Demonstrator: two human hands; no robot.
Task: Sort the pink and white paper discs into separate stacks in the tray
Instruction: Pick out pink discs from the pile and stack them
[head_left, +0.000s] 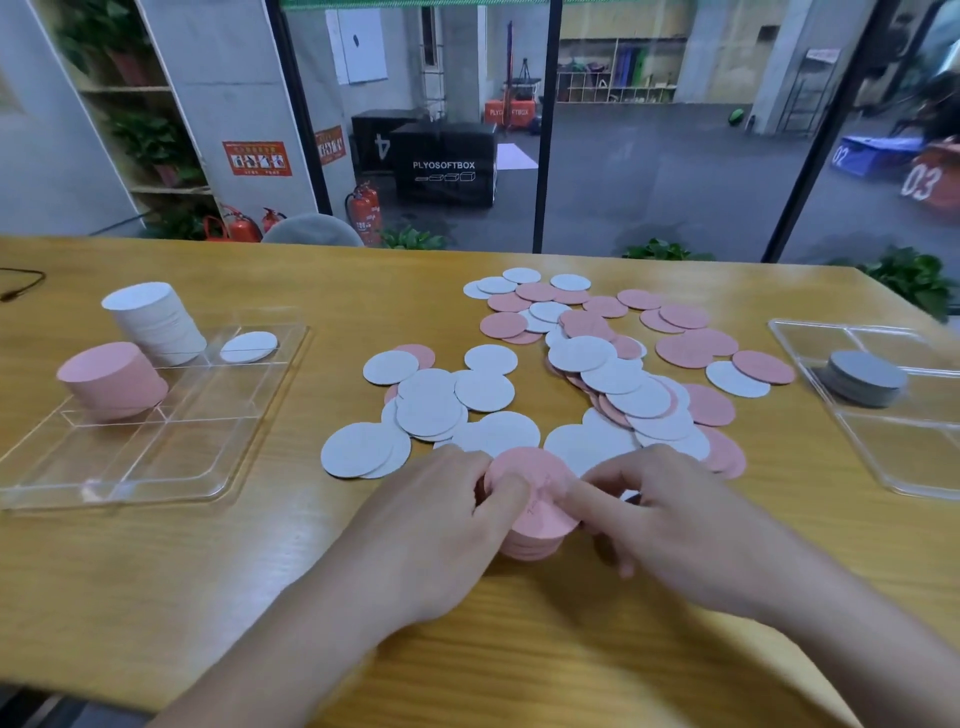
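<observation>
A small stack of pink discs (535, 499) stands on the table near its front edge. My left hand (447, 530) grips its left side, thumb on top. My right hand (670, 525) holds its right side, a fingertip pressing the top disc. Behind them lie several loose white discs (431, 400) and mixed pink and white discs (623, 364). At the left, the clear tray (156, 467) holds a tall pink stack (111, 379), a tall white stack (153, 322) and a single white disc (248, 347) in separate compartments.
A second clear tray (883, 467) at the right table edge holds a short stack of grey discs (862, 382). A black cable (21, 283) lies at the far left. Beyond the table's back edge is a glass wall.
</observation>
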